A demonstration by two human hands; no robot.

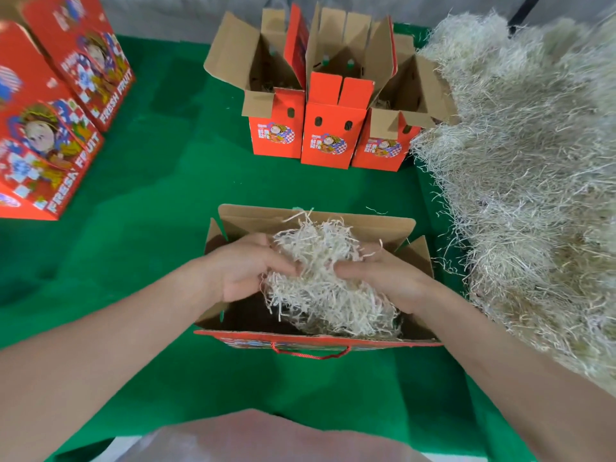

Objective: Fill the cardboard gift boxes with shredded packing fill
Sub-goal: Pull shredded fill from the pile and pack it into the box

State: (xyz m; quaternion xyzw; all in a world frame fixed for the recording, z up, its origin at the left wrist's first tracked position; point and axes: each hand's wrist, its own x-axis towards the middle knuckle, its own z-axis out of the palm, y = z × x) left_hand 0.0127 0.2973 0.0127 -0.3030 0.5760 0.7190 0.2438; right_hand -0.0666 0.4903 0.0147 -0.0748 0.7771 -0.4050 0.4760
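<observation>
A green desk (166,195) carries a big heap of shredded fill (520,181) along its right side; two closed red boxes (50,128) lie at the far left; three open red boxes (328,128) stand in a row at the back. An open box (316,221) sits near the front edge; a clump of fill (316,261) sits in its mouth, the left grip (243,268) and right grip (383,275) both clamped on it from either side.

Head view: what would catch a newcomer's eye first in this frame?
The left hand and right hand grip a clump of shredded fill in the mouth of the open box at near centre. A huge fill pile takes up the right side. Behind, three open red boxes stand in a row on the green cloth.
</observation>
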